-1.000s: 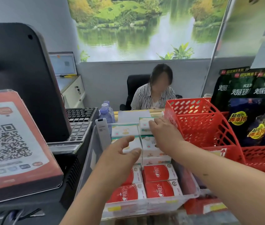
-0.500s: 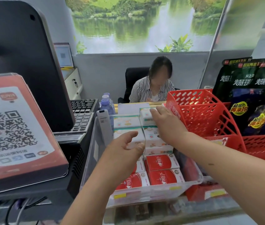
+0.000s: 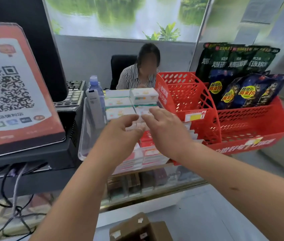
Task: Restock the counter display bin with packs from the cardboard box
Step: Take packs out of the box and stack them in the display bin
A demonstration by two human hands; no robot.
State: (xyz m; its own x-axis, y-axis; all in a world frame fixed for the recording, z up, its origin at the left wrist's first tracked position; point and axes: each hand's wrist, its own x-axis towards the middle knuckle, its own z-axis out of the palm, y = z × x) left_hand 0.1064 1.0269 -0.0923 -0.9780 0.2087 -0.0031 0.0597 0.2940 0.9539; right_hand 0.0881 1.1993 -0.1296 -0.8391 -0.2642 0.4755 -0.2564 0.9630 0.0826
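Nearest the camera, at the bottom edge, the cardboard box (image 3: 140, 229) is seen lying low, below the bench (image 3: 155, 192), with only a flap and corner in view; its contents cannot be made out. Above it, both forearms are stretched forward over the clear display bin (image 3: 85, 136), which stands on the bench between the black register stand (image 3: 33, 153) and the red basket (image 3: 198, 108). The left hand (image 3: 120, 129) and right hand (image 3: 167, 129) are held close together, fingers (image 3: 132, 117) loosely spread and released, with no pack grasped in either, though motion blur hides fine detail. Red packs (image 3: 147, 139) are partly covered beneath the palms, and white packs (image 3: 118, 111) are stacked in rows behind. The step in hand is judged to be settling the rows; it would be done well if packs were pressed square against their neighbours and the bin wall, so that none is left tilted. Room is tight: the basket edge lies just beside the right hand, a grey device (image 3: 95, 108) stands upright inside the bin's left wall, and a water bottle (image 3: 95, 84) is set just behind. Hands are best withdrawn straight back and down toward the box, where open space is seen
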